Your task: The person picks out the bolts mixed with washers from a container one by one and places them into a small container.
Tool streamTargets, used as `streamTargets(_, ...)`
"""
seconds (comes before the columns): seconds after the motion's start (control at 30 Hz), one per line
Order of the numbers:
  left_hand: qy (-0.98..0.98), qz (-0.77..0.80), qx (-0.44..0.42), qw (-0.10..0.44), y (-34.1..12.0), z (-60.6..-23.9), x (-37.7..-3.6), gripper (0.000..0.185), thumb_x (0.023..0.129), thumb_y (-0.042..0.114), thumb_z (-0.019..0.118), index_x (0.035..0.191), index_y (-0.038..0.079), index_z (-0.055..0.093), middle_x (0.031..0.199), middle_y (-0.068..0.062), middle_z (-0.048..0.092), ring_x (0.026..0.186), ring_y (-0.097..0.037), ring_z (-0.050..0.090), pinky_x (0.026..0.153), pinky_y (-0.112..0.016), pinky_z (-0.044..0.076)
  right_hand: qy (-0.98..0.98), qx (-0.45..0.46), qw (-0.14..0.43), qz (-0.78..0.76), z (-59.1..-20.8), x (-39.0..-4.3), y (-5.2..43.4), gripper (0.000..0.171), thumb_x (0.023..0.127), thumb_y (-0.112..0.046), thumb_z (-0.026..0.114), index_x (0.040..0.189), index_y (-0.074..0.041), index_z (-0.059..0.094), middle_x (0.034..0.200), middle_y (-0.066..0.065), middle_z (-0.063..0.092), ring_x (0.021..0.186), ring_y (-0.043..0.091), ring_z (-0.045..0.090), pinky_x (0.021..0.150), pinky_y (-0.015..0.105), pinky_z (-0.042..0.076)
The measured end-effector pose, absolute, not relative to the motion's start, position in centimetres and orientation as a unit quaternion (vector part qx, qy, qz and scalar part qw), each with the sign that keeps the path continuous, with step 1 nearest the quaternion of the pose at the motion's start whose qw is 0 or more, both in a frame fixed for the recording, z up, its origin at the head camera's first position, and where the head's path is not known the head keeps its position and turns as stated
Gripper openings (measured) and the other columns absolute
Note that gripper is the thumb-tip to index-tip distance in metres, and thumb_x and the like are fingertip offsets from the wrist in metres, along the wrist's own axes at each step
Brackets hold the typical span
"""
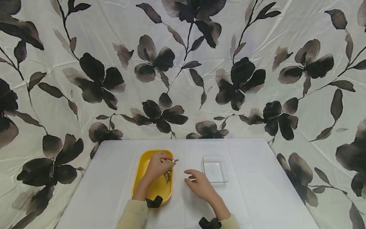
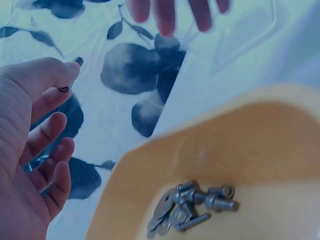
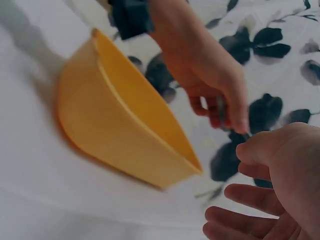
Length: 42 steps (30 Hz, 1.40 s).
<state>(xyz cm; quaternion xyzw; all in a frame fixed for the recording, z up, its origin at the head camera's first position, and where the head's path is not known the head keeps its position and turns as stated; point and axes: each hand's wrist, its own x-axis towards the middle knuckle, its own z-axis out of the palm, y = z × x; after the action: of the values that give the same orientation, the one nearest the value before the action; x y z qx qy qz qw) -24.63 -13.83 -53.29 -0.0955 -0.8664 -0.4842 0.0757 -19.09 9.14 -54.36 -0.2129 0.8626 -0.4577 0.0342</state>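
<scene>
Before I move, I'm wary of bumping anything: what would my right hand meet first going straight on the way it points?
Probably your left hand, which pinches a small silver threaded metal piece; depth is unclear, so the rim of the yellow rounded tray might come first.

Pale yellow sleeves (image 1: 132, 214), apparently; black wrist cameras (image 1: 154, 202).

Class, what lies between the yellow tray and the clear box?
In the head view: part of the right hand, above the white table, and the end of a screw pinched by the left hand.
</scene>
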Motion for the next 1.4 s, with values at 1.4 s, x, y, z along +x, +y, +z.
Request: streamTargets(1.4,-0.818,-0.558,-0.103,0.091,-7.0,-56.0,-23.9,0.011,0.078,0.025,0.083,0.082,0.016,0.076,0.085,0.006,0.062,0.085,-0.020,0.059,0.070,-0.030,0.050,0.859,0.034,0.005,-0.510,-59.2,-22.5,22.8,0.049,0.091,-0.006,0.060,0.139,-0.007,0.051,0.130,0.025,0.056,0.101,0.037,0.065,0.064,0.031,0.056)
